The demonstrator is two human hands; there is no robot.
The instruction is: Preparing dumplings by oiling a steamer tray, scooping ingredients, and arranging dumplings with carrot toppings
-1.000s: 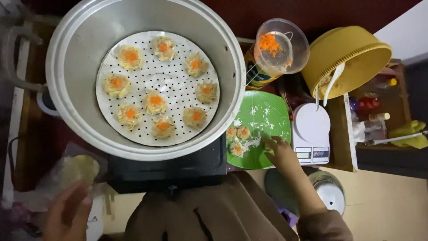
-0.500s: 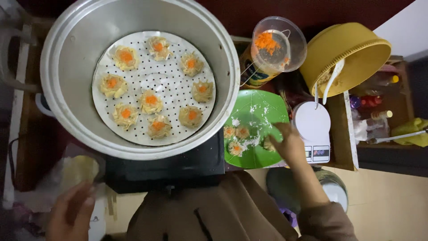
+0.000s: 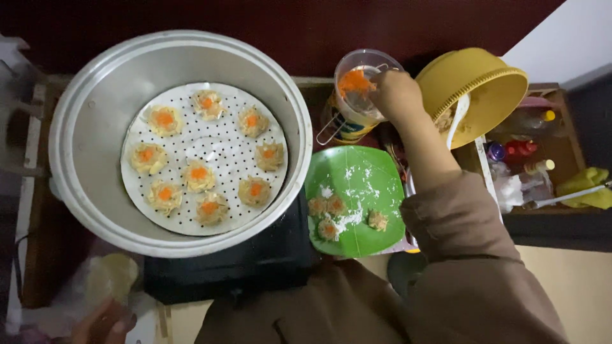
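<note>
My right hand (image 3: 396, 94) reaches over the rim of a clear plastic cup (image 3: 357, 89) that holds grated orange carrot; its fingers are bunched at the cup and I cannot see what they pinch. A green plate (image 3: 363, 172) dusted with white flour lies below the cup and carries several small dumplings (image 3: 325, 210). To the left, a big metal steamer pot (image 3: 83, 127) holds a perforated white tray (image 3: 217, 150) with several dumplings topped with orange. My left hand (image 3: 102, 322) shows only partly at the bottom edge, near a crumpled plastic bag (image 3: 108, 280).
The steamer pot sits on a black stove (image 3: 255, 267). A yellow basket (image 3: 475, 83) with a white spoon leans at the upper right. Small bottles (image 3: 523, 150) and a yellow cloth (image 3: 583, 185) fill a wooden box on the right. My brown sleeve (image 3: 459, 229) crosses the plate's right side.
My right hand has lifted off the green plate and moved up to the cup of grated carrot. The view has shifted closer. The left hand has dropped lower in the frame.
</note>
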